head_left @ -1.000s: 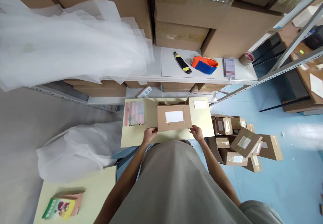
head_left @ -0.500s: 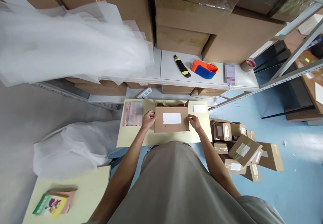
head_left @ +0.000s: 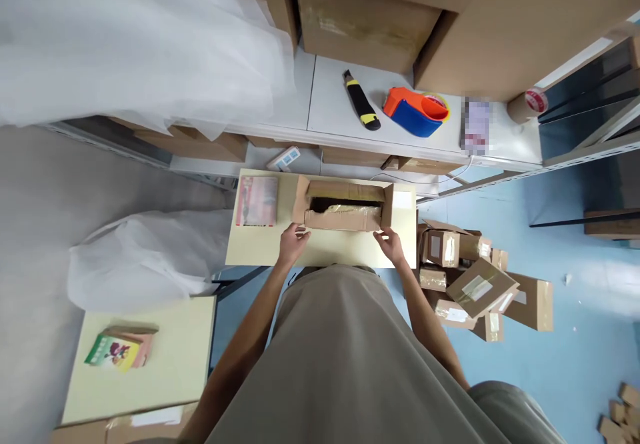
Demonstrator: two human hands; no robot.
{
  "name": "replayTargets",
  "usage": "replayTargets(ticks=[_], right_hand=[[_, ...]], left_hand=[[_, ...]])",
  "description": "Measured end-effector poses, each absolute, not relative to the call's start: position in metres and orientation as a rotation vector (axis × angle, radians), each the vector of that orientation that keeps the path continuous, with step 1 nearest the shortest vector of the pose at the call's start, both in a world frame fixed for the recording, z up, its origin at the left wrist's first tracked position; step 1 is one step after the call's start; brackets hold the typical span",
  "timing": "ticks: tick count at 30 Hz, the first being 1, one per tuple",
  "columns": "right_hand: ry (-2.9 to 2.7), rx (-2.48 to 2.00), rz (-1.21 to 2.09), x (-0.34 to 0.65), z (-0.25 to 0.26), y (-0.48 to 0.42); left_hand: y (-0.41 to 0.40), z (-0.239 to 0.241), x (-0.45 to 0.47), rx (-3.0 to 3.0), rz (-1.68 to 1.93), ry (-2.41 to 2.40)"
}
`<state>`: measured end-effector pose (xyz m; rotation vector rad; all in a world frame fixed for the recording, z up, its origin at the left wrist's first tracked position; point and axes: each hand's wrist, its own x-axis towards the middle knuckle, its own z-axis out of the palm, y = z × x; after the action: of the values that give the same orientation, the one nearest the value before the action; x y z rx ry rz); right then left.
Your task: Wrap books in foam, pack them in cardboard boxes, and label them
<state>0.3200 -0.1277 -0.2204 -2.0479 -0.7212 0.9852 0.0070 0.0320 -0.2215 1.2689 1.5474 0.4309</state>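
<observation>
A small cardboard carton (head_left: 345, 219) stands on the pale yellow table (head_left: 345, 249), its mouth facing up and its flaps spread. Torn brown tape runs along its near flap, and the inside is dark. My left hand (head_left: 292, 244) is just below the carton's near left corner, thumb and fingers apart, with nothing seen between them. At the near right corner is my right hand (head_left: 391, 245), its fingers likewise parted and nothing in them. Whether the fingertips still touch the cardboard is hard to tell. A pink and grey printed packet (head_left: 257, 201) lies left of the carton, and a white paper (head_left: 403, 200) lies right.
On the shelf (head_left: 330, 104) beyond lie a box cutter (head_left: 361, 101), an orange and blue tape dispenser (head_left: 416, 111) and a tape roll (head_left: 529, 105). Taped cartons (head_left: 475, 287) pile up at right. Books (head_left: 117, 351) lie on the lower left table (head_left: 170, 364).
The carton has been tipped up from lying label side up, so its opening now faces upward. Both hands have come off its sides to its near corners. The view has shifted.
</observation>
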Motion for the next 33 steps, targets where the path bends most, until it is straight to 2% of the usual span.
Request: replayTargets(ticks=[5, 11, 15, 17, 22, 33], right_hand=[[-0.711, -2.005, 1.087, 0.332, -0.213, -0.135], [-0.762, -1.939, 0.778, 0.348, -0.160, -0.129], [-1.005, -2.008, 0.418, 0.341, -0.130, -0.108], [-1.165, -2.026, 0.395, 0.335, -0.125, -0.095], [-1.499, -2.127, 0.576, 0.330, -0.136, -0.073], [-1.561, -2.333, 0.480, 0.346, -0.170, -0.072]], left_hand=[[0.018, -0.218, 0.007, 1.260, 0.558, 1.511], [0.021, -0.159, 0.008, 1.753, 0.889, 1.445], [0.032, -0.138, 0.035, 1.998, 0.748, 1.322], [0.039, -0.141, 0.052, 2.065, 0.620, 1.292], [0.053, -0.165, 0.071, 2.099, 0.488, 1.298], [0.063, -0.181, 0.056, 1.991, 0.453, 1.411]])
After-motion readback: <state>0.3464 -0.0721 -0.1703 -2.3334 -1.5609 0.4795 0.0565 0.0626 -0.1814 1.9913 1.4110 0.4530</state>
